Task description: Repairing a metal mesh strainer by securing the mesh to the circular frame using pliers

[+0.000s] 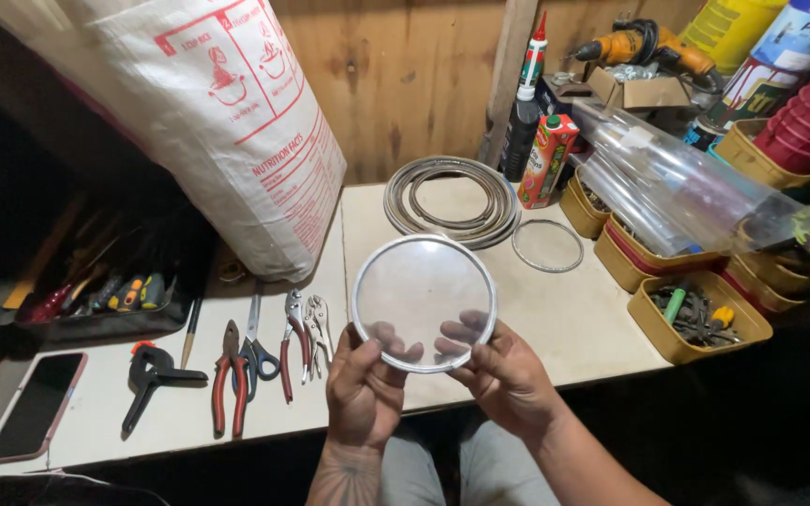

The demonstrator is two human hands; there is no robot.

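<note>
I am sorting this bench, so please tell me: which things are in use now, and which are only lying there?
In use: round clear disc with metal rim, held by left hand and right hand.

Lying about: red-handled pliers, black phone, coiled grey rings, thin wire ring.

We see the round disc [424, 302] held over the table [592, 328], between the left hand [363, 389] and right hand [506, 378]. Pliers [230, 375] lie left of it, the phone [37, 405] farther left, coiled rings [452, 200] behind, trays [696, 317] right.
</note>
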